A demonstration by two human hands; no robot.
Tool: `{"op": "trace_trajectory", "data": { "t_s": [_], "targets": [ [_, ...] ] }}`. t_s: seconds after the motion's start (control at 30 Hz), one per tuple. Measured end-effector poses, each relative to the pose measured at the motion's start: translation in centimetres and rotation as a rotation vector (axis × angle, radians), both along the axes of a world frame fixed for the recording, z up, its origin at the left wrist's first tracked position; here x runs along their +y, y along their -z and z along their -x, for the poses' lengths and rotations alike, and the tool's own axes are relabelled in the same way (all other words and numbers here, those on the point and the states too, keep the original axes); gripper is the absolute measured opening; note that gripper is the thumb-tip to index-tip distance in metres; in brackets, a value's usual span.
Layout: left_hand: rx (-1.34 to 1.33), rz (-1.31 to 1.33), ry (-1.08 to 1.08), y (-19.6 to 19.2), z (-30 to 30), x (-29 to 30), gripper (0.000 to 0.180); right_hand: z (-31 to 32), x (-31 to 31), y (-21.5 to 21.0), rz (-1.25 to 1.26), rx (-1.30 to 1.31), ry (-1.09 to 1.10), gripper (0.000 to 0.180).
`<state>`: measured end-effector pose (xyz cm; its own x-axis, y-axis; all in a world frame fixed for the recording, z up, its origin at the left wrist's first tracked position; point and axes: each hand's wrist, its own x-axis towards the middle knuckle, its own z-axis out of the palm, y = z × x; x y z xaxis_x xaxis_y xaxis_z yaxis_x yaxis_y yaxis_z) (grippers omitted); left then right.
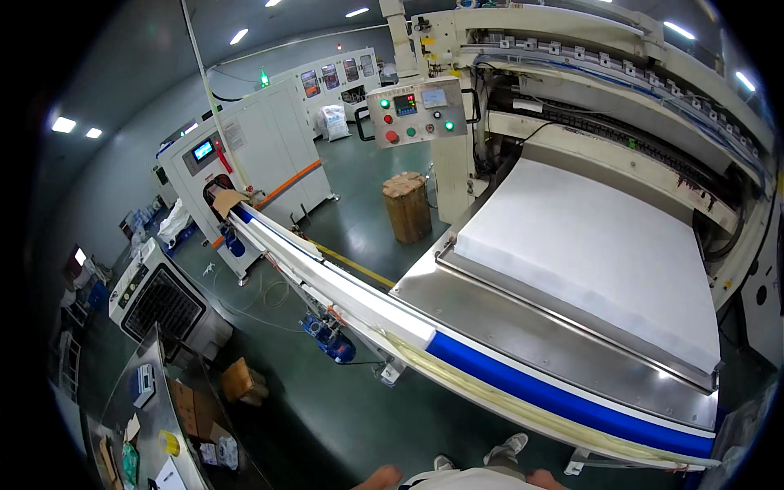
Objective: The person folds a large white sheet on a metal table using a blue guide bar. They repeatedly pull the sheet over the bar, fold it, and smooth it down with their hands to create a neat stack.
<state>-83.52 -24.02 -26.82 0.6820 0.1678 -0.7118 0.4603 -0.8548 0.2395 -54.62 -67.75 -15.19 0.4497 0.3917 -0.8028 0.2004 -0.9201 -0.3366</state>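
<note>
At the bottom edge, my left hand [385,476] shows only in part, left of my body. My right hand [542,479] is likewise cut off by the lower edge, on the other side. The fingers of both are hidden, and no held thing shows. Nearest ahead runs a long conveyor with a blue belt [563,394] and pale side rails. Beyond it, a thick white stack of sheets [584,261] lies on a steel machine table [523,347], behind a metal bar along its near edge.
A control panel [416,113] with lit buttons hangs ahead. A wrapped brown bundle [406,208] stands on the floor beyond the conveyor. The conveyor leads to a white cabinet machine [269,147]. At left are an air cooler [167,298] and a steel bench [155,367] holding a scale [144,384].
</note>
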Motion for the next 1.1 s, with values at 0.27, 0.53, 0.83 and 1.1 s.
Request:
{"op": "trace_trajectory", "data": {
  "t_s": [0.27, 0.53, 0.83, 1.1],
  "targets": [
    [-0.215, 0.129, -0.351, -10.6, -8.9, -4.0, 0.030, -4.5, 6.4, -2.4, -0.136, -0.131, 0.069, 0.039],
    [0.016, 0.139, -0.061, -2.8, -1.8, -2.1, 0.036, -2.5, 0.3, 4.9, -0.054, -0.120, -0.221, 0.047],
    [0.052, 0.048, 0.167, -6.1, -3.8, -2.4, 0.038, -2.5, -6.5, 8.4, 0.076, -0.110, -0.434, 0.047],
    [-0.038, 0.118, -0.330, -7.3, -7.2, -3.9, 0.036, -2.6, 3.8, -3.1, -0.154, -0.208, -0.015, 0.031]
  ]
}}
